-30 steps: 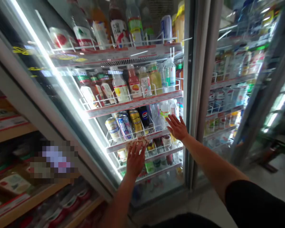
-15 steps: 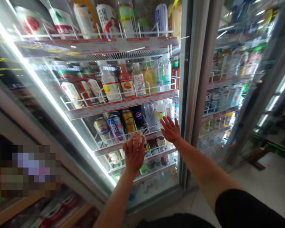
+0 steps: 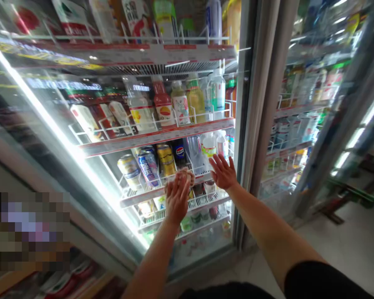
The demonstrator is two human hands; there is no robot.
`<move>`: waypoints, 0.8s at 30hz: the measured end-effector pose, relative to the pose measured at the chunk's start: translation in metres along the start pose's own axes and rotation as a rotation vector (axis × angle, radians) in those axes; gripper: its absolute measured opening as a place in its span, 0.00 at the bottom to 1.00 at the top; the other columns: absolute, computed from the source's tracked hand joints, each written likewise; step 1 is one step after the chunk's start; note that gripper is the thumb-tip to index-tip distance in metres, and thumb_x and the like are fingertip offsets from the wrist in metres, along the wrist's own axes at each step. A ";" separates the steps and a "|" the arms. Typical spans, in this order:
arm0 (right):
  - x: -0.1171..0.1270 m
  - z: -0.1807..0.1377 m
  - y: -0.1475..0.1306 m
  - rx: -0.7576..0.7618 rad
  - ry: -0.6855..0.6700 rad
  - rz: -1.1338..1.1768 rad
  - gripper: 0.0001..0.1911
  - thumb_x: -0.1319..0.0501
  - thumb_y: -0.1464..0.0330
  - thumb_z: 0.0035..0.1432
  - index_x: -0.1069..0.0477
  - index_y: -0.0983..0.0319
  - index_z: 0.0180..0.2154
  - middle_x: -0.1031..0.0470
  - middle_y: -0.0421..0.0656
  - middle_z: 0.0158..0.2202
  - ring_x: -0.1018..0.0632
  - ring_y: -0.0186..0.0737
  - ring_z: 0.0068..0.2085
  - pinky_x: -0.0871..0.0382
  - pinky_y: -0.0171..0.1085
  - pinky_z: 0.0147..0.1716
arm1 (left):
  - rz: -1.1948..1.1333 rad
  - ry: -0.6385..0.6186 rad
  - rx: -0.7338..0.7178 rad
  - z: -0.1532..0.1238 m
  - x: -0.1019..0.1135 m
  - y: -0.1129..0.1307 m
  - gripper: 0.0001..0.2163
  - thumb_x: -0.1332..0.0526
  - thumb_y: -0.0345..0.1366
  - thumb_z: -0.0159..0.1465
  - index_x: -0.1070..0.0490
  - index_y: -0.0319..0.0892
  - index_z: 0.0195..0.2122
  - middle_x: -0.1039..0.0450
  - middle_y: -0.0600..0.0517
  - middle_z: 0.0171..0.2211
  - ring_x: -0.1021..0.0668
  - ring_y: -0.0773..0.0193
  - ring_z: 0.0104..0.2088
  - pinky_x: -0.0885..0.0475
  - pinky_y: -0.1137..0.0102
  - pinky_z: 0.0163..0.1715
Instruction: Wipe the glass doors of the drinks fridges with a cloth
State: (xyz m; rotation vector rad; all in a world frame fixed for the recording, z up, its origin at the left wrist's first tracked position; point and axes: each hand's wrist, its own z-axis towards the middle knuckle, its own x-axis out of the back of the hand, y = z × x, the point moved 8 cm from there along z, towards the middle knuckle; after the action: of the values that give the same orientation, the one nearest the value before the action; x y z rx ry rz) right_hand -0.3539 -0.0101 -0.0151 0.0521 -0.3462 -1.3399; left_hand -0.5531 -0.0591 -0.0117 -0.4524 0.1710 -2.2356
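While my left hand [image 3: 177,200], fingers close together, holds a crumpled cloth [image 3: 189,177] against the middle of the glass door [image 3: 205,248] and my right hand [image 3: 223,172] spreads wide, apparently empty, near its right edge, even pressure should serve best.

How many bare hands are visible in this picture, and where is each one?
2. The left hand is over a cloth, in front of the glass door; the right hand, spread open, is to its right. I see no others.
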 end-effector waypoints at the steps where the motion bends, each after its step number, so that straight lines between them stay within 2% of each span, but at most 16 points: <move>1: 0.002 0.001 -0.001 0.005 0.011 -0.004 0.30 0.49 0.64 0.71 0.46 0.55 0.71 0.29 0.46 0.64 0.32 0.44 0.67 0.63 0.49 0.73 | -0.009 0.009 0.003 0.005 0.000 -0.002 0.32 0.50 0.21 0.71 0.55 0.45 0.75 0.37 0.41 0.67 0.45 0.59 0.72 0.49 0.60 0.71; 3: 0.006 0.003 -0.001 0.011 0.035 -0.011 0.30 0.50 0.64 0.71 0.46 0.57 0.71 0.28 0.46 0.63 0.32 0.43 0.67 0.64 0.49 0.73 | -0.007 0.064 0.047 0.023 0.007 -0.015 0.31 0.48 0.23 0.72 0.54 0.43 0.74 0.38 0.39 0.67 0.47 0.58 0.72 0.49 0.58 0.71; 5: 0.007 0.003 -0.002 0.013 0.044 -0.020 0.29 0.51 0.63 0.71 0.45 0.57 0.71 0.28 0.46 0.63 0.32 0.43 0.67 0.64 0.48 0.73 | 0.046 0.133 0.153 0.041 0.015 -0.031 0.29 0.45 0.27 0.73 0.50 0.44 0.74 0.45 0.40 0.71 0.53 0.56 0.73 0.51 0.55 0.72; 7: 0.005 0.003 -0.002 0.012 0.025 -0.034 0.28 0.51 0.63 0.71 0.42 0.57 0.70 0.27 0.46 0.63 0.32 0.43 0.67 0.64 0.48 0.73 | 0.107 0.157 0.262 0.045 0.019 -0.040 0.27 0.44 0.29 0.73 0.45 0.46 0.72 0.51 0.43 0.73 0.57 0.54 0.74 0.55 0.52 0.73; 8: 0.003 0.002 -0.001 0.008 0.013 -0.040 0.27 0.51 0.63 0.72 0.41 0.56 0.69 0.28 0.46 0.63 0.32 0.43 0.67 0.64 0.49 0.73 | 0.120 0.150 0.281 0.040 0.017 -0.038 0.26 0.44 0.29 0.73 0.43 0.46 0.71 0.50 0.43 0.73 0.56 0.54 0.74 0.56 0.52 0.73; 12: -0.006 -0.004 0.002 -0.019 -0.045 -0.017 0.28 0.50 0.62 0.71 0.41 0.53 0.70 0.30 0.44 0.65 0.34 0.45 0.68 0.63 0.50 0.73 | 0.049 -0.027 0.121 0.006 -0.007 -0.002 0.28 0.47 0.23 0.71 0.42 0.46 0.71 0.36 0.44 0.66 0.49 0.57 0.73 0.54 0.57 0.73; 14: -0.008 -0.005 0.003 -0.027 -0.056 0.004 0.29 0.50 0.62 0.71 0.43 0.52 0.70 0.31 0.43 0.66 0.34 0.46 0.69 0.63 0.50 0.73 | 0.030 -0.097 0.052 0.003 -0.014 0.008 0.28 0.48 0.22 0.70 0.39 0.47 0.70 0.32 0.46 0.64 0.45 0.58 0.72 0.51 0.59 0.72; 20: 0.003 0.001 0.000 0.002 -0.004 -0.015 0.28 0.51 0.63 0.71 0.42 0.56 0.70 0.29 0.45 0.64 0.34 0.43 0.69 0.66 0.48 0.74 | 0.076 0.022 0.108 0.054 0.002 -0.017 0.25 0.47 0.24 0.71 0.35 0.48 0.67 0.35 0.47 0.66 0.45 0.57 0.72 0.49 0.56 0.71; 22: 0.006 0.003 -0.001 0.010 0.018 -0.012 0.27 0.51 0.63 0.72 0.40 0.58 0.69 0.28 0.46 0.64 0.33 0.42 0.68 0.66 0.48 0.74 | 0.074 0.015 0.124 0.048 0.000 -0.011 0.25 0.47 0.24 0.71 0.36 0.46 0.68 0.35 0.45 0.66 0.46 0.56 0.73 0.49 0.55 0.71; 24: 0.007 0.003 -0.002 0.014 0.030 -0.011 0.27 0.51 0.63 0.72 0.40 0.58 0.69 0.28 0.45 0.64 0.34 0.42 0.68 0.66 0.48 0.74 | 0.036 -0.054 0.097 0.028 -0.010 0.006 0.24 0.47 0.23 0.71 0.34 0.44 0.67 0.33 0.44 0.65 0.46 0.56 0.73 0.50 0.56 0.71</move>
State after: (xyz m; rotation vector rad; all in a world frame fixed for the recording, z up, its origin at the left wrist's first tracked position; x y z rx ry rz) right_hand -0.3550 -0.0163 -0.0107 0.0858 -0.3310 -1.3462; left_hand -0.5326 -0.0544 0.0103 -0.4532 0.0414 -2.1833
